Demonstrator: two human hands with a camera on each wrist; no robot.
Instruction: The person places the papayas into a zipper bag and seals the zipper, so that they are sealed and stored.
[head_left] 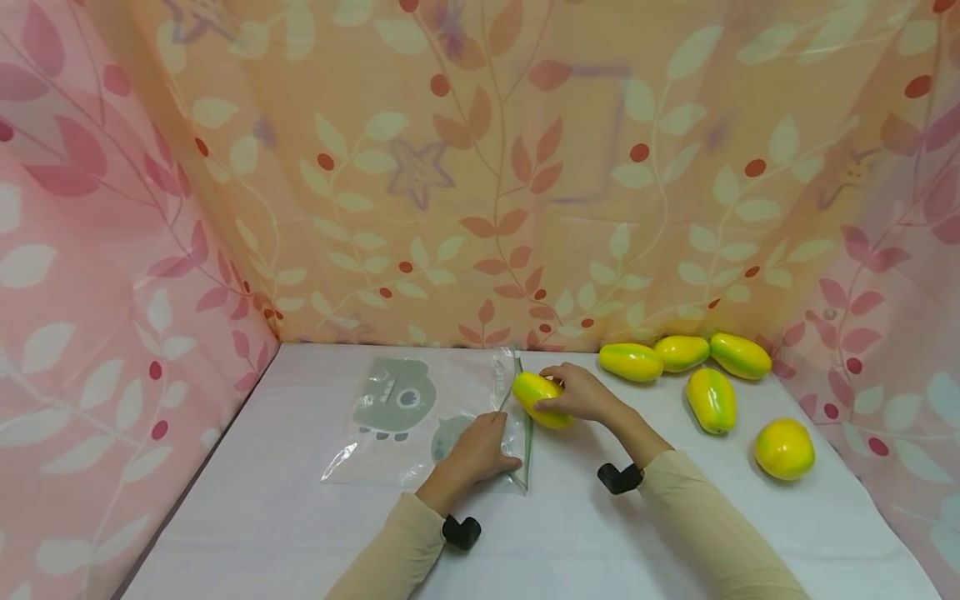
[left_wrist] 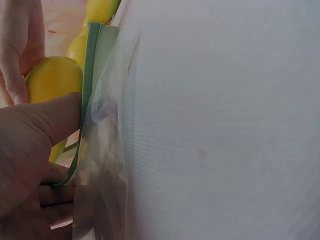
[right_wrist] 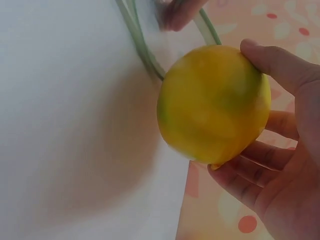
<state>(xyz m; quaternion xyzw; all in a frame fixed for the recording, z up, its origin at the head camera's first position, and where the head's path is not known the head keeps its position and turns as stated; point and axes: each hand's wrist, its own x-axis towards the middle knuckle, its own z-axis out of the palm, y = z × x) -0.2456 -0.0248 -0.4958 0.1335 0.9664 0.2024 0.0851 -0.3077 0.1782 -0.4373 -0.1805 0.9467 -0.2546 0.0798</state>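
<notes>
My right hand [head_left: 576, 393] grips a yellow-green toy papaya [right_wrist: 212, 102], thumb on one side and fingers curled round the other. One end of the papaya is right at the green-edged mouth of a clear plastic zip bag [head_left: 472, 392]. The bag lies on the table with grey cartoon prints on it. At that mouth, my left hand [head_left: 477, 450] holds the bag's edge. Its thumb lies along the green strip [left_wrist: 89, 65] in the left wrist view, fingers lower down. Seen from the right wrist, the two green edges stand apart.
Several more papayas lie at the right: three along the back, one papaya [head_left: 711, 401] in front of them, and another papaya [head_left: 784, 449] nearer the right edge. The white table [head_left: 247, 475] is enclosed by a patterned curtain [head_left: 495, 167] at the back and sides.
</notes>
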